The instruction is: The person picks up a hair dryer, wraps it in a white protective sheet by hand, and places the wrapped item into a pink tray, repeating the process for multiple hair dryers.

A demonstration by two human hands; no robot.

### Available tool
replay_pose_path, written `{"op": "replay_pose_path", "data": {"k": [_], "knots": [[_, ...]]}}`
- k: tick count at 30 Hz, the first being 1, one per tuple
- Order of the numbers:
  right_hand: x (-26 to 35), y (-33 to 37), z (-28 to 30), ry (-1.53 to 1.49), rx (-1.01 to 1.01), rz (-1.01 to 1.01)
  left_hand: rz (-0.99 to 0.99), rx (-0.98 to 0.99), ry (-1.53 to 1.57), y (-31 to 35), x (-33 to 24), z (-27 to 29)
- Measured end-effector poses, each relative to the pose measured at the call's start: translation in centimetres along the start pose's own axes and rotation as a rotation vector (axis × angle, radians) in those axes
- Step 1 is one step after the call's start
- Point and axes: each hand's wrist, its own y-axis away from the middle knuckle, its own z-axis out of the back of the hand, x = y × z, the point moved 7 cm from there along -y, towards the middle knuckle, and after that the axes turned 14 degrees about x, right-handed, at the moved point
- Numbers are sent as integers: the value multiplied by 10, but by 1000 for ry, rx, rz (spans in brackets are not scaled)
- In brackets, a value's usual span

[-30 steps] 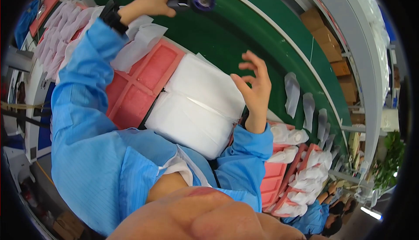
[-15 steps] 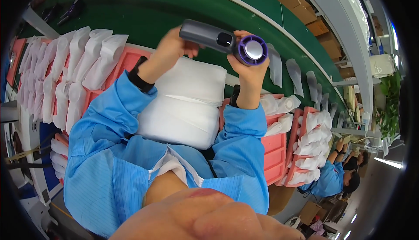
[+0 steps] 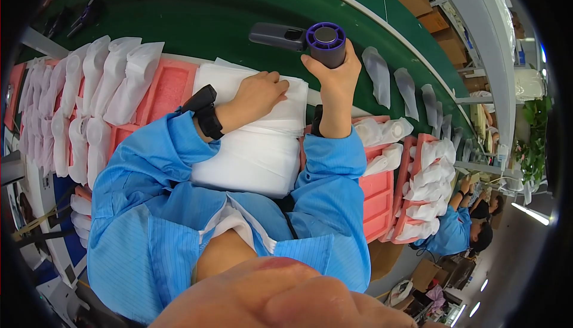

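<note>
The right hand [image 3: 339,76] is closed around the round end of a gadget [image 3: 327,55], with the thumb on one side and the fingers on the other. The gadget is dark gray, and its round end has a purple ring with a shiny silver middle that faces up. Its long handle [image 3: 277,35] points to the left, and nothing holds that end. In this view the gadget shows in front of the green belt [image 3: 197,20], just past the far edge of a white stack [image 3: 245,167]. The left hand [image 3: 258,96] lies on top of the stack with its back up and its fingers a little bent. I cannot tell if it has pinched a sheet or just rests there. The stack is made of thin, soft white sheets and sits close to the person's tummy. A black band [image 3: 209,123] goes around the left wrist. To the left is a pink tray [image 3: 170,86] with white bundles [image 3: 134,83] lying in rows. To the right is another tray [image 3: 377,199], also pink, with a few white bundles at its far end. Thin, see-through bags [image 3: 377,78] lie on the belt to the right of the gadget. Far off on the left, more dark gadgets [image 3: 88,17] lie on the belt
</note>
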Motion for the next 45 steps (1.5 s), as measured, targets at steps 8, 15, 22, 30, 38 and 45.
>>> {"op": "replay_pose_path", "data": {"k": [8,15,22,30,38,45], "knots": [[19,9,41,-41,-42,52,-25,100,705,-5,37,9],[42,35,94,-8,-26,53,-62,46,1005,-5,45,49],[37,17,27,-15,237,71,-37,-36,1077,10,31,87],[41,13,-39,229,253,288,-73,-345,1257,22,31,107],[43,15,-50,323,225,323,-97,-354,1618,17,38,99],[49,17,-29,423,-58,410,-87,-114,1231,17,32,104]]}}
